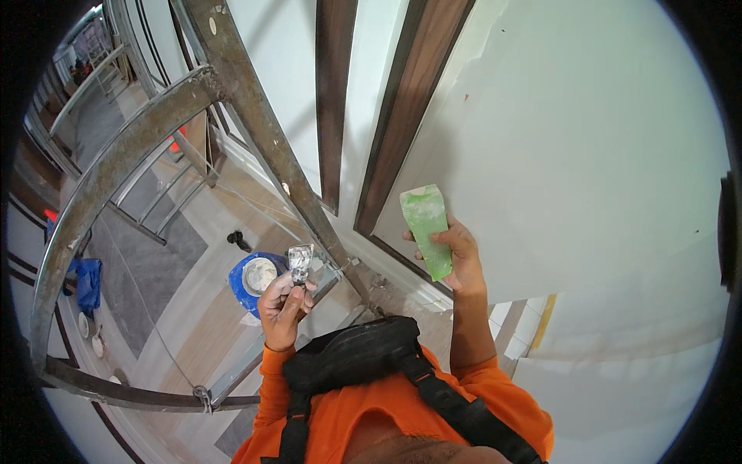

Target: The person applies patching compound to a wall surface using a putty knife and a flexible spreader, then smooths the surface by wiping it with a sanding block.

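My left hand [283,309] is closed around a small putty knife [301,261], its blade upright and smeared with white paste. In my right hand [461,254] is a flat green spreader [427,232] with white residue over its upper part, gripped between thumb and fingers close to the wall panel [572,155]. Below and beyond the left hand, a round tub of white paste [260,276] sits on a blue sheet or bag [241,288]. The two tools are apart from each other.
A rusty metal scaffold frame [255,124] rises at the left, its curved bar [116,155] sweeping round me. Dark brown wood strips [402,116] run up the white wall. A small black object [239,240] and blue bag [88,282] lie on the patterned floor [139,271].
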